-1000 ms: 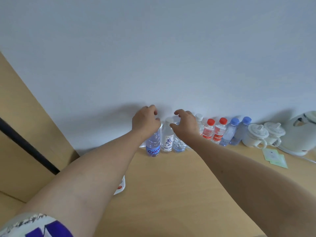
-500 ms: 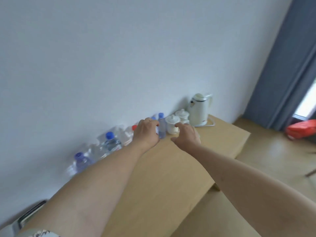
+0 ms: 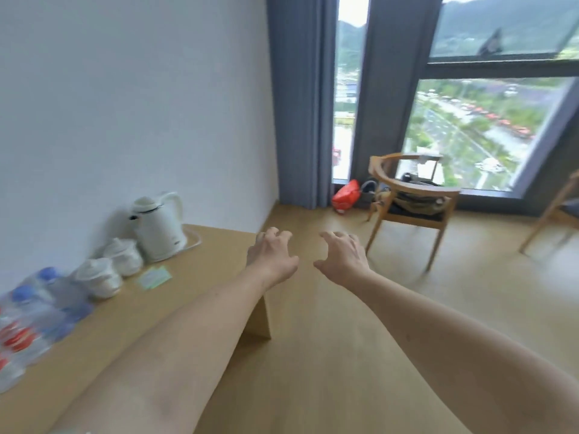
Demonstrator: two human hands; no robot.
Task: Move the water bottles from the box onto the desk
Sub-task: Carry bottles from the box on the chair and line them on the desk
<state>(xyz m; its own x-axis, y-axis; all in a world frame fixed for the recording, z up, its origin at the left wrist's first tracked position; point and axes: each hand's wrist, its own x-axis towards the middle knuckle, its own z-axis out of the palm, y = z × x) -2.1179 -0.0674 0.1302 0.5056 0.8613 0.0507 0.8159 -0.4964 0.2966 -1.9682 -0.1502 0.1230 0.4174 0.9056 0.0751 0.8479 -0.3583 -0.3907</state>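
Standing blurred at far left, water bottles (image 3: 34,311), clear plastic with blue and red caps, grouped against the wall on the tabletop (image 3: 194,277). Beside them: two white lidded cups (image 3: 109,270), white kettle (image 3: 158,227), green paper card (image 3: 154,277). Left hand (image 3: 272,255) and right hand (image 3: 343,256), fingers loosely curled, holding nothing, raised past the tabletop end. Wood floor, grey curtain (image 3: 300,101), wooden chair (image 3: 410,202), window beyond.
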